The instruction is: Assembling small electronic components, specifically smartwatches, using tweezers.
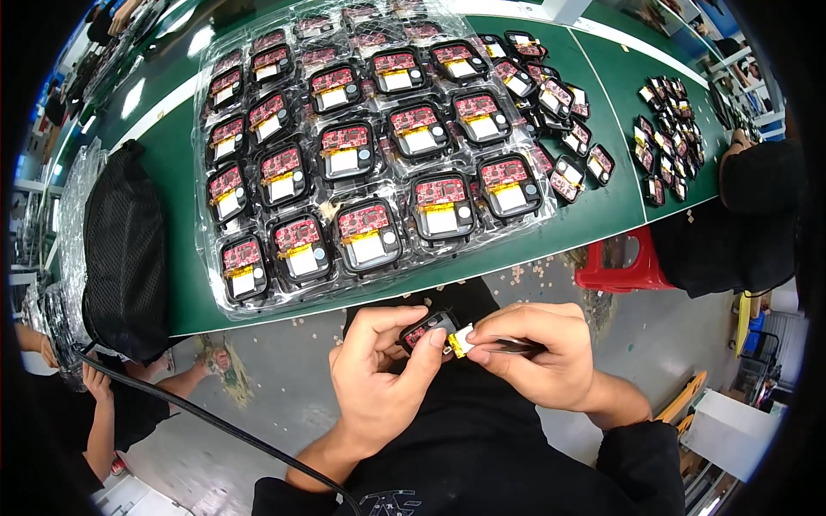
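Observation:
Over my lap, just in front of the table edge, my left hand (379, 374) grips a small black device housing (416, 334) with a red circuit board inside. Its thumb presses along the housing's near side. In my right hand (546, 353), thumb and fingers pinch a white battery (463, 341) with yellow tape at one end, right beside the housing. Dark tweezers (521, 346) also lie in that hand, partly hidden by the fingers. On the table, a clear plastic tray (508, 227) carries rows of similar housings (365, 234), with boards and white batteries in them.
Loose housings are heaped right of the tray (555, 99), and another heap (671, 138) lies farther right. A black mesh bag (126, 249) sits at the table's left end. A black cable (215, 419) crosses at lower left. A red stool (628, 265) and other people flank me.

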Tool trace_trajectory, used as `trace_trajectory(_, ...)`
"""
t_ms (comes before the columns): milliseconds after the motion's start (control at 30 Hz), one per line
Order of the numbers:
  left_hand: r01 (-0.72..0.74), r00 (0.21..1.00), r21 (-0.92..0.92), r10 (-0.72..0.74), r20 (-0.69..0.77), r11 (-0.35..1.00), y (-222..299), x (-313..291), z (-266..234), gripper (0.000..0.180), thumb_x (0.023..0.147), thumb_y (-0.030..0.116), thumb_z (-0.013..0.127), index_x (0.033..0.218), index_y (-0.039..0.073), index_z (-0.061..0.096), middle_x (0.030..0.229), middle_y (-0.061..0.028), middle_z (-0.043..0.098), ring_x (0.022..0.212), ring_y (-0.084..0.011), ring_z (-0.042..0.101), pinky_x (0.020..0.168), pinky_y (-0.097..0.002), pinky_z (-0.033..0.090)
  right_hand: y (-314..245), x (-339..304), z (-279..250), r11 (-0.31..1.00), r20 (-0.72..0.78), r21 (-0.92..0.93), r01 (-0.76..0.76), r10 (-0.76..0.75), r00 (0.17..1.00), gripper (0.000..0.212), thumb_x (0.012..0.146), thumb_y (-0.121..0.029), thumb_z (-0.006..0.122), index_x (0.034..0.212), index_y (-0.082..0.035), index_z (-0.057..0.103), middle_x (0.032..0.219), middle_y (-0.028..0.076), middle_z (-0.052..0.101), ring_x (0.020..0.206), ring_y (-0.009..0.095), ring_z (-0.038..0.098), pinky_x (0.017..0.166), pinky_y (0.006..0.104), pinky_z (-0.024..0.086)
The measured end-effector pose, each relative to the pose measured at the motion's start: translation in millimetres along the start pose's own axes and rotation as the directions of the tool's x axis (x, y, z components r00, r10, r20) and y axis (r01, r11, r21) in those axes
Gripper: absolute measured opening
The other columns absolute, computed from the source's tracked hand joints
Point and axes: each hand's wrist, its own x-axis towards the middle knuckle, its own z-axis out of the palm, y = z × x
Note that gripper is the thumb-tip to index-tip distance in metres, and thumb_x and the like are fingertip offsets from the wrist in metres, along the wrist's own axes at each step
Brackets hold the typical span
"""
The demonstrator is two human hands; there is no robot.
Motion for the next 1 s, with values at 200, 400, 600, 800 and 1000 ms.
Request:
trace_trajectory(200, -0.07, 0.997, 0.062, 0.068, 0.023, 0.996, 4, -1, -1, 0.025, 0.095, -0.005, 0.065, 0.119, -0.008, 0.056, 0.099, -0.0178, 0.073, 0.086, -0.0175, 0.073, 0.073, -0.0267, 0.06, -1, 1, 3, 0.976, -0.114, -0.218, -0.024, 0.0, 0.994, 0.028, 0.078, 0.007, 0.078, 0.105, 0.001, 0.072, 0.093, 0.014, 0.074, 0.077, 0.022, 0.074, 0.065, 0.0305, 0.058)
trace_trajectory(400, -0.162, 0.987, 0.268, 0.158, 0.037, 0.95, 8, -2, -2, 0.029, 0.092, -0.006, 0.069, 0.12, -0.008, 0.061, 0.098, -0.018, 0.076, 0.086, -0.0177, 0.076, 0.071, -0.0264, 0.06, 3, 6, 7, 0.972, -0.173, -0.236, 0.015, -0.057, 0.983, 0.031, 0.073, 0.011, 0.077, 0.102, 0.001, 0.072, 0.09, 0.013, 0.07, 0.076, 0.024, 0.071, 0.065, 0.0302, 0.058)
trace_trajectory(600, -0.194, 0.981, 0.331, 0.189, 0.048, 0.924, 6, -4, 3, 0.029, 0.091, -0.006, 0.071, 0.119, -0.007, 0.063, 0.095, -0.0166, 0.076, 0.083, -0.0159, 0.076, 0.069, -0.0259, 0.06, 5, 3, 16, 0.967, -0.174, -0.252, 0.044, -0.09, 0.981, 0.032, 0.072, 0.013, 0.075, 0.101, 0.001, 0.073, 0.09, 0.014, 0.071, 0.075, 0.026, 0.072, 0.064, 0.0308, 0.057)
trace_trajectory(800, -0.166, 0.986, 0.35, 0.159, 0.047, 0.922, 5, -5, 2, 0.026, 0.095, -0.005, 0.067, 0.12, -0.007, 0.06, 0.092, -0.0138, 0.075, 0.078, -0.0087, 0.069, 0.062, -0.0204, 0.052, 11, 5, 24, 0.987, -0.237, -0.164, 0.001, -0.04, 0.971, 0.021, 0.073, 0.01, 0.081, 0.091, 0.001, 0.076, 0.085, 0.013, 0.073, 0.067, 0.017, 0.068, 0.06, 0.0269, 0.053)
trace_trajectory(1000, -0.177, 0.983, 0.286, 0.183, 0.004, 0.942, -2, -7, 1, 0.029, 0.091, -0.006, 0.071, 0.119, -0.008, 0.063, 0.091, -0.0156, 0.076, 0.076, -0.009, 0.071, 0.061, -0.0226, 0.054, 18, 2, 30, 0.993, -0.257, -0.119, 0.002, -0.033, 0.966, 0.023, 0.076, 0.01, 0.077, 0.097, 0.002, 0.074, 0.094, 0.01, 0.069, 0.081, 0.02, 0.072, 0.07, 0.03, 0.058)
